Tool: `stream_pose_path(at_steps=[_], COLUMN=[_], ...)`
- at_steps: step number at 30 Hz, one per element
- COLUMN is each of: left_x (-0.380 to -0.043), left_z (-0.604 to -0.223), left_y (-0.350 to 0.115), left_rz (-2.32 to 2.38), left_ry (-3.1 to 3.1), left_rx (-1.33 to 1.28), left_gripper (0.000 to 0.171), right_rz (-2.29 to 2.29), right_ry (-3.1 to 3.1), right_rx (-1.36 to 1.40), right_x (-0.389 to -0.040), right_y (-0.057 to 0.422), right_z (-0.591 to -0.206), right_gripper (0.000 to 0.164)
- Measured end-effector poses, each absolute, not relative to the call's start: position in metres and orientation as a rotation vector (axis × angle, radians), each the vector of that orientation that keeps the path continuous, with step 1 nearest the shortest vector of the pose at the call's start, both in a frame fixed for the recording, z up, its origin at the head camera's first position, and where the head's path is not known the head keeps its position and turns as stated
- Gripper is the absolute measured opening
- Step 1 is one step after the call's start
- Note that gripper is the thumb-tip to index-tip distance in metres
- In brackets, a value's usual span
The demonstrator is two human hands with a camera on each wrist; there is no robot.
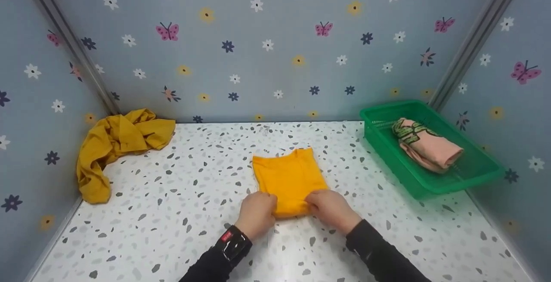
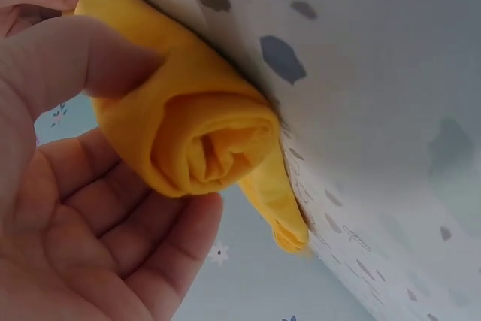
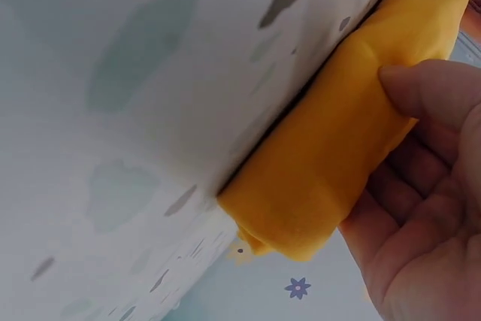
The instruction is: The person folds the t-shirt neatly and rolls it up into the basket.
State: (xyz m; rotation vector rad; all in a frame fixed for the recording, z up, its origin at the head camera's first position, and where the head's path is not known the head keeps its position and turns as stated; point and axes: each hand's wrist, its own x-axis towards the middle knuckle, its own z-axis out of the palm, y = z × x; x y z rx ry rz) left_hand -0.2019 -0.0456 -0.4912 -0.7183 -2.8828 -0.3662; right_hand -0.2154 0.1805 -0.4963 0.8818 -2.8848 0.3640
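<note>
A bright yellow-orange cloth garment (image 1: 288,174) lies on the speckled table, its near end rolled up and its far part flat. At the left end of the roll my left hand (image 1: 257,214) grips the fabric between thumb and fingers. The roll's spiral end (image 2: 214,148) shows in the left wrist view, thumb on one side and fingers curled beneath. My right hand (image 1: 331,209) holds the other end of the roll. In the right wrist view, the thumb of that hand (image 3: 428,163) presses the rolled cloth (image 3: 323,148) from the near side.
A crumpled mustard-yellow garment (image 1: 125,137) lies in the back left corner. At the right stands a green plastic basket (image 1: 389,161) with a folded pink garment (image 1: 430,146) bearing a green print. Flower-patterned panels (image 1: 275,49) enclose the speckled table (image 1: 193,239) at the back and sides.
</note>
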Motion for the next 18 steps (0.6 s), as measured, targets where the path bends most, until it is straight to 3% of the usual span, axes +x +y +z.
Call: stream_pose_path(at_steps=[7,18], left_x=[-0.196,-0.198], left_z=[-0.489,-0.492], left_y=[-0.054,-0.064], left_rz=[-0.515,-0.804], left_ry=[-2.939,-2.97], left_rx=[-0.742,-0.791], left_gripper=[0.022,0.013], right_rz=[0.439,0.492], right_ry=[-2.959,-3.037], right_rx=[0.916,1.056], right_x=[-0.21,-0.214], right_y=[0.184,0.188], right_z=[-0.491,-0.488], right_gripper=[0.008,0.008])
